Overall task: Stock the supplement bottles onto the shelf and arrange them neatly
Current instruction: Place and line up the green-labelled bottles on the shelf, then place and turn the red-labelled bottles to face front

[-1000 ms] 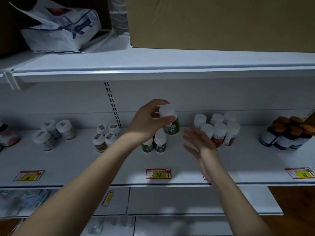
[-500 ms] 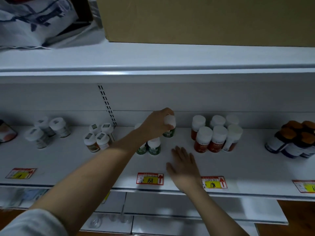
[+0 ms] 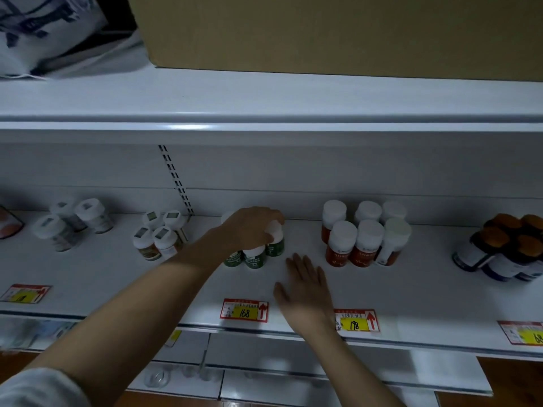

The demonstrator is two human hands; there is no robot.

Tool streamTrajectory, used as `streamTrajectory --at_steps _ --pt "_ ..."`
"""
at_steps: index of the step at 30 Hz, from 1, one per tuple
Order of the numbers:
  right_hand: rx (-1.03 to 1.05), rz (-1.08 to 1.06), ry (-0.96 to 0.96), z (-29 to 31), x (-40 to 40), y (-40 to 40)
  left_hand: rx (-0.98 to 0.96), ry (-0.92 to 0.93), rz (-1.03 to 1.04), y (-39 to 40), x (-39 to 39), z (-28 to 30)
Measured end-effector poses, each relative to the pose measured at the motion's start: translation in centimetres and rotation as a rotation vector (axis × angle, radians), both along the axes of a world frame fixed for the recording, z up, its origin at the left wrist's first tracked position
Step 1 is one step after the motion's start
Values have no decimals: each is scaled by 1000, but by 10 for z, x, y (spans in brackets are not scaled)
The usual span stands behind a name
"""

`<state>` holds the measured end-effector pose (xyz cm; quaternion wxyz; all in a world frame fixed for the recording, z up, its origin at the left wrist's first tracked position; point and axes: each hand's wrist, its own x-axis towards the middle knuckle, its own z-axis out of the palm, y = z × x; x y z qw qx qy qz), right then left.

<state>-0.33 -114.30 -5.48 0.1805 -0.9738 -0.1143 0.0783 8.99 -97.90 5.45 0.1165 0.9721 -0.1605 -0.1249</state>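
Note:
My left hand [image 3: 249,230] grips the white cap of a green-labelled supplement bottle [image 3: 275,245], which stands on the white shelf [image 3: 426,289] at the back of a small group of green-labelled bottles [image 3: 254,258]. My right hand [image 3: 305,286] hovers flat, fingers straight, just right of that group and holds nothing. To the right, several red-labelled bottles [image 3: 364,242] with white caps stand close together.
Dark bottles with orange caps [image 3: 505,248] sit at the far right. White-capped bottles [image 3: 158,236] and more bottles [image 3: 73,221] stand to the left. Price tags [image 3: 244,310] line the shelf's front edge. A cardboard box [image 3: 338,33] and a plastic bag [image 3: 44,33] rest on the upper shelf.
My left hand has lowered the green-labelled bottle from above the group down onto the shelf behind it. My right hand dropped from an upright pose to flat near the shelf.

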Motion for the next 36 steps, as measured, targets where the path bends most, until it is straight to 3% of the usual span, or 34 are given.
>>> streamTrajectory --at_steps 6,12,16,20,24,31,36 --pt "7 -8 2 0 0 1 -54 -39 30 0 -10 0" --pt "-14 1 12 2 -1 2 -305 -217 72 8 -50 4" --pt "-59 -3 20 4 -3 6 -413 -241 154 18 -77 6" --pt "-155 -40 -91 10 -3 22 -473 -232 207 25 -91 2" --pt "-255 -12 49 35 5 35 -547 -207 254 28 -98 2" --pt "9 -131 -53 97 4 23 -655 -181 251 22 -94 18" --pt "90 -247 -100 126 -10 -10 -742 -175 216 0 -87 28"
